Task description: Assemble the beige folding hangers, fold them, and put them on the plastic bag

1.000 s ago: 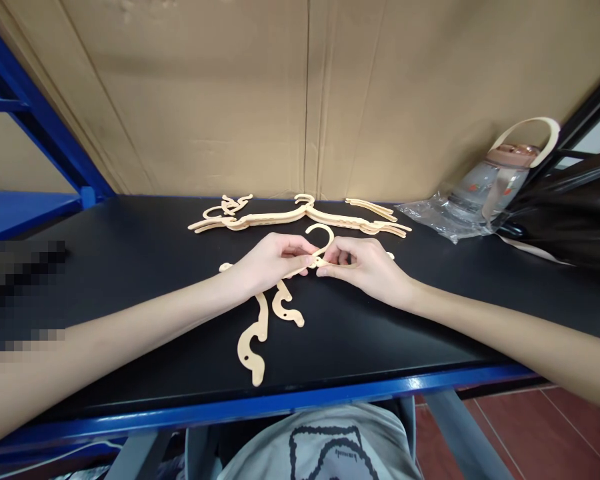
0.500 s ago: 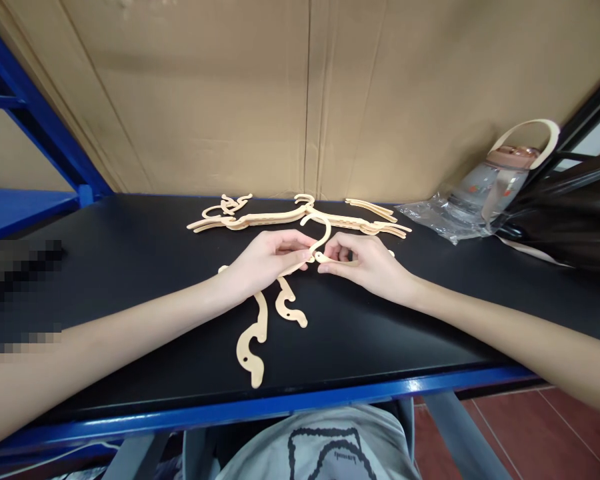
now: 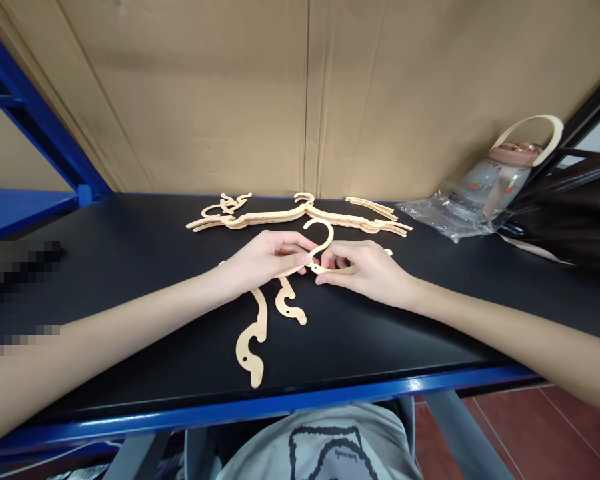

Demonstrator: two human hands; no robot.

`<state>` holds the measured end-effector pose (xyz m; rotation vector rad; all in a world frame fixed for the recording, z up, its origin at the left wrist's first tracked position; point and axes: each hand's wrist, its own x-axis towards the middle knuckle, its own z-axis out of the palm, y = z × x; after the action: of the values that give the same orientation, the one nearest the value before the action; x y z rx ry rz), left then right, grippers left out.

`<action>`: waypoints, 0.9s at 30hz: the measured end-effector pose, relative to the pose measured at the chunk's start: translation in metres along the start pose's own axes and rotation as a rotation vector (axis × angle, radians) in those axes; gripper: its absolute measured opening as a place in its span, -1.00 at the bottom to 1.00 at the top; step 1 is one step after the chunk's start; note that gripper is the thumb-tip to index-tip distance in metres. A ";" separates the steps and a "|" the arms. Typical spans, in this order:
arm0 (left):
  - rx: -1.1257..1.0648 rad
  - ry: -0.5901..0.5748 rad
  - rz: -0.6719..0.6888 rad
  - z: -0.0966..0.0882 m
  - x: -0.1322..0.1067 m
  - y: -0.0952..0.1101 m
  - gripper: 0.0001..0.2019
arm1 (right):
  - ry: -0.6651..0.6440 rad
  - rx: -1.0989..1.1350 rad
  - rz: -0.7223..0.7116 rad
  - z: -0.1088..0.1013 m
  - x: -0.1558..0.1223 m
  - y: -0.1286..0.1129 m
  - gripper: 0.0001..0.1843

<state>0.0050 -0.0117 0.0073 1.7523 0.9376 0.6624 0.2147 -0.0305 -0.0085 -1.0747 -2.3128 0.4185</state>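
Note:
My left hand (image 3: 265, 260) and my right hand (image 3: 363, 267) meet at the middle of a black table (image 3: 130, 280), both pinched on a cream wooden hanger (image 3: 321, 235) whose hook stands up between them. The hanger's arms run under my palms and are mostly hidden. Two loose curved cream pieces lie just below my left hand: a long one (image 3: 253, 337) and a short one (image 3: 289, 305).
A pile of cream hangers and parts (image 3: 300, 217) lies behind my hands. A clear water bottle with a pink lid (image 3: 500, 177) lies on crinkled plastic at the back right, beside a black bag (image 3: 575, 213). Cardboard backs the table. A blue shelf frame (image 3: 40, 127) stands left.
The hook between my fingers has swung from leaning back to standing lower and more upright, and my right hand has dropped slightly toward the table.

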 end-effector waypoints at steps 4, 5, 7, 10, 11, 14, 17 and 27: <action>-0.026 -0.053 -0.024 -0.001 -0.002 0.002 -0.72 | 0.110 -0.016 -0.025 0.000 -0.001 0.003 -0.78; -0.032 -0.059 -0.031 0.000 -0.003 0.002 -0.74 | 0.132 -0.022 -0.024 0.000 0.000 0.004 -0.78; -0.036 -0.054 -0.035 0.001 -0.003 0.003 -0.76 | 0.147 -0.032 -0.017 0.000 0.000 0.005 -0.78; -0.019 -0.034 -0.037 0.002 -0.002 0.004 -0.75 | 0.129 -0.032 0.003 -0.001 0.002 0.005 -0.79; -0.014 -0.025 -0.035 0.002 -0.002 0.004 -0.74 | 0.122 -0.027 0.011 -0.001 0.002 0.005 -0.79; -0.007 0.010 -0.015 0.003 -0.002 0.003 -0.74 | 0.090 -0.017 0.021 -0.002 0.002 0.004 -0.78; -0.006 0.041 -0.020 0.004 -0.002 0.002 -0.75 | 0.065 -0.032 0.013 -0.003 0.002 0.003 -0.77; -0.024 0.091 -0.026 0.005 -0.002 0.003 -0.74 | 0.018 -0.022 0.001 -0.002 0.001 0.002 -0.78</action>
<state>0.0090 -0.0169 0.0084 1.6974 1.0085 0.7388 0.2161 -0.0283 -0.0075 -1.0864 -2.3065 0.3831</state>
